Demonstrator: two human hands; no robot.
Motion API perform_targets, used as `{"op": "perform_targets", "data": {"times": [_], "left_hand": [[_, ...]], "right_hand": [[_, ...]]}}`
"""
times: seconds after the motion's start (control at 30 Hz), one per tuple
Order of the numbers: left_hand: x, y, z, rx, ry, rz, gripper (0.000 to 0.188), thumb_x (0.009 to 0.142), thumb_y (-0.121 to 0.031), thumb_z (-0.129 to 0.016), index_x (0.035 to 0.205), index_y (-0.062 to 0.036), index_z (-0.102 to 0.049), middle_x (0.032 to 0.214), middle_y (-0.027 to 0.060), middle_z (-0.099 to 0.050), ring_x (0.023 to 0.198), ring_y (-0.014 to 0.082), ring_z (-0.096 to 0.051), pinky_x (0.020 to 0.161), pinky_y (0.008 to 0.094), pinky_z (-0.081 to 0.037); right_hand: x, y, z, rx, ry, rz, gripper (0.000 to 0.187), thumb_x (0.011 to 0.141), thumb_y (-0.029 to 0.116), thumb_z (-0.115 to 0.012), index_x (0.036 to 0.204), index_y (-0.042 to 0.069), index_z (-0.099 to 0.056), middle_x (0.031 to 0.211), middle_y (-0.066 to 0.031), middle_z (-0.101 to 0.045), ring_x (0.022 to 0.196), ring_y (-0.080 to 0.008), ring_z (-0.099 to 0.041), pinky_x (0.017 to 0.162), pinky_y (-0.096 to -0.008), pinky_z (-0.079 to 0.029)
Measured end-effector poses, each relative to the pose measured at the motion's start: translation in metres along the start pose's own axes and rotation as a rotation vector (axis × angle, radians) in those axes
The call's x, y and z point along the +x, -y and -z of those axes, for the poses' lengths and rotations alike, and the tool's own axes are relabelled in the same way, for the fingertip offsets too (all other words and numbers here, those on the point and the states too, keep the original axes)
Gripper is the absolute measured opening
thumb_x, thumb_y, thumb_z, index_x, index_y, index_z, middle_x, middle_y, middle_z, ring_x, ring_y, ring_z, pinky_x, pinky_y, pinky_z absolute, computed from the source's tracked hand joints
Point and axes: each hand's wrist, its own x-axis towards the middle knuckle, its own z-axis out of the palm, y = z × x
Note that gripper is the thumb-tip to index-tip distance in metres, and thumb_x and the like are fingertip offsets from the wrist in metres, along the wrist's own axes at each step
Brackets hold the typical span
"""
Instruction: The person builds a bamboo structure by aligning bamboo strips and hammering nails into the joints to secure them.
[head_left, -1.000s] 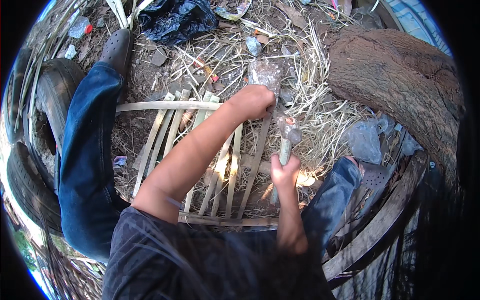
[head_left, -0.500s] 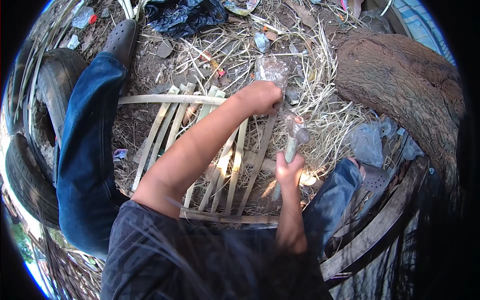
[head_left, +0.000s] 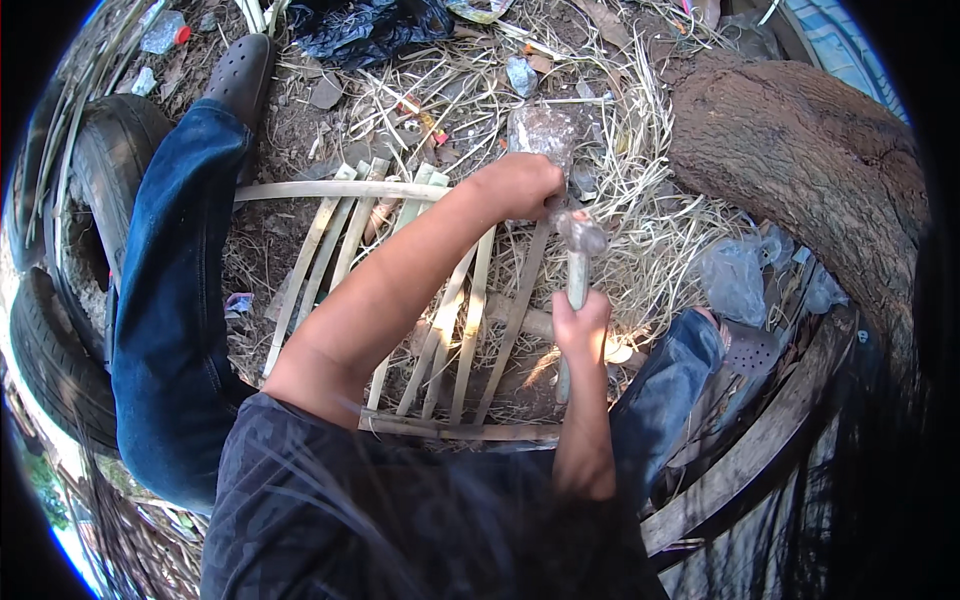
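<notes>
My right hand [head_left: 583, 325] is wrapped round the light handle of a hammer [head_left: 578, 280]. The hammer's head, a little blurred, is right beside the fingers of my left hand [head_left: 530, 187]. That left hand is closed at the right end of a flat pale crosspiece [head_left: 340, 190]; what its fingers pinch is hidden. Several bamboo-like slats [head_left: 470, 330] run from this crosspiece toward me, down to a second crosspiece [head_left: 450, 430] near my lap. My left forearm covers part of the frame. Just beyond my left hand lies a grey, worn block [head_left: 541, 132].
A thick tree trunk [head_left: 800, 150] lies at the right, with clear plastic bags [head_left: 735, 275] below it. Old tyres [head_left: 120, 150] stand at the left, beside my leg. Dry straw strips [head_left: 640, 200] and a black plastic bag [head_left: 370, 30] litter the ground.
The hammer's head has moved up and slightly left, closer to my left hand. My right hand has risen a little with it. My left hand stays in nearly the same place.
</notes>
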Motion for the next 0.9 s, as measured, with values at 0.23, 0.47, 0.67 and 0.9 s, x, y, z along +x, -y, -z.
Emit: {"op": "perform_targets", "data": {"times": [0.23,0.47,0.67,0.9], "left_hand": [[-0.004,0.001,0.001,-0.041,0.012,-0.015,0.015,0.067,-0.016,-0.074,0.076,-0.0058,-0.068,0.072,0.0120,-0.067,0.071,0.0309,-0.066,0.065,0.0403,-0.052],[-0.006,0.000,0.002,-0.048,0.032,-0.002,0.015,0.067,-0.016,-0.075,0.076,-0.0059,-0.067,0.072,0.0128,-0.066,0.071,0.0313,-0.065,0.065,0.0409,-0.051],[-0.010,-0.004,0.002,-0.024,0.036,0.034,0.018,0.068,-0.018,-0.074,0.080,-0.0074,-0.066,0.077,0.0117,-0.066,0.077,0.0310,-0.065,0.068,0.0417,-0.051],[-0.035,-0.020,0.000,0.223,-0.335,0.101,0.041,0.068,-0.029,-0.077,0.099,-0.0121,-0.057,0.093,0.0051,-0.061,0.098,0.0242,-0.059,0.084,0.0419,-0.044]], "right_hand": [[-0.002,-0.012,-0.002,0.099,-0.059,0.072,0.025,0.074,0.008,-0.060,0.057,-0.002,-0.046,0.047,-0.0097,-0.045,0.042,-0.0165,-0.043,0.043,-0.0361,-0.033],[-0.007,-0.017,0.000,0.044,-0.042,0.088,0.023,0.074,0.009,-0.059,0.057,-0.003,-0.048,0.047,-0.0099,-0.046,0.042,-0.0178,-0.044,0.044,-0.0371,-0.035],[-0.007,-0.010,-0.001,0.188,-0.029,0.068,0.022,0.074,0.008,-0.059,0.057,-0.002,-0.048,0.047,-0.0099,-0.045,0.043,-0.0165,-0.044,0.045,-0.0358,-0.034],[-0.023,-0.044,-0.012,0.301,0.002,-0.142,0.014,0.074,0.010,-0.060,0.071,-0.004,-0.060,0.056,-0.0159,-0.056,0.051,-0.0264,-0.057,0.052,-0.0387,-0.044]]}}
